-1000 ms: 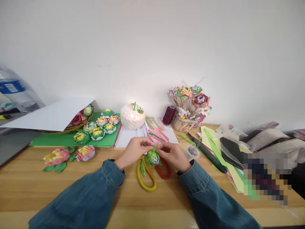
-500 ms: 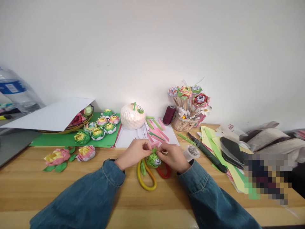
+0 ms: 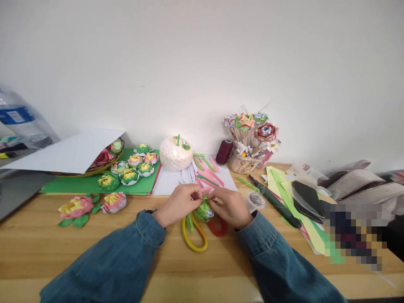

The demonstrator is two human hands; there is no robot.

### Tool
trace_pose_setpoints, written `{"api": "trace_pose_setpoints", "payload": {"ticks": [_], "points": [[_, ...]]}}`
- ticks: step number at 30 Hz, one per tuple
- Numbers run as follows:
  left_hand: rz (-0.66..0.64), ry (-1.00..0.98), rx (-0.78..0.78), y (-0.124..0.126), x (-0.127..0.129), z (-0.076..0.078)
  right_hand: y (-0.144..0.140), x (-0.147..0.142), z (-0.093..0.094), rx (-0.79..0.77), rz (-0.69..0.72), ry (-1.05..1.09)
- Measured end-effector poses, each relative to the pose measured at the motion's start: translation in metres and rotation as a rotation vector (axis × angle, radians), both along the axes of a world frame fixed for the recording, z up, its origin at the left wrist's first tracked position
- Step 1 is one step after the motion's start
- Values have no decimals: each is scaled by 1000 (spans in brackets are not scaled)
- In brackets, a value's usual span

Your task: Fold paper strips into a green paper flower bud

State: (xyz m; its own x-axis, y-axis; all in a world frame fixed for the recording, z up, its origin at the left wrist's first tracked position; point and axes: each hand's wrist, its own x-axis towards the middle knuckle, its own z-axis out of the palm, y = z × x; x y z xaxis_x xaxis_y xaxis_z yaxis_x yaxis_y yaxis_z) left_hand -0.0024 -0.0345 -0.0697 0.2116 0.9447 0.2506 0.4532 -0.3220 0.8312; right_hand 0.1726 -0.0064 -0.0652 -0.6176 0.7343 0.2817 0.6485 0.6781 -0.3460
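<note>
I am holding a small green paper flower between both hands, just above the wooden table and right over the scissors with one yellow and one red handle loop. My left hand is curling in from the left, its fingertips pressed together and pinching the top of the flower. My right hand is coming in from the other side, fingers bunched and pinching the same upper edge, so the two sets of fingertips are almost touching above the folded petals. Both denim sleeves are resting low over the table edge.

Beyond my hands, pink and green paper strips are lying on a white sheet, next to a white netted ball. A dark red spool of thread is standing beside a basket of paper flowers on sticks. To the left, finished paper flowers are sitting on a green sheet, with two more lying on the bare wood nearby.
</note>
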Motion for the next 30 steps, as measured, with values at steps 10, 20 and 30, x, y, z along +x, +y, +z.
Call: {"api": "trace_pose_setpoints", "payload": {"ticks": [10, 20, 30], "points": [[-8, -407, -357, 5, -4, 8, -3, 0, 2, 221, 17, 132], [-37, -315, -99, 2, -1, 7, -7, 0, 8, 408, 26, 352], [83, -54, 276, -2, -2, 5, -8, -6, 12, -448, -33, 539]]}}
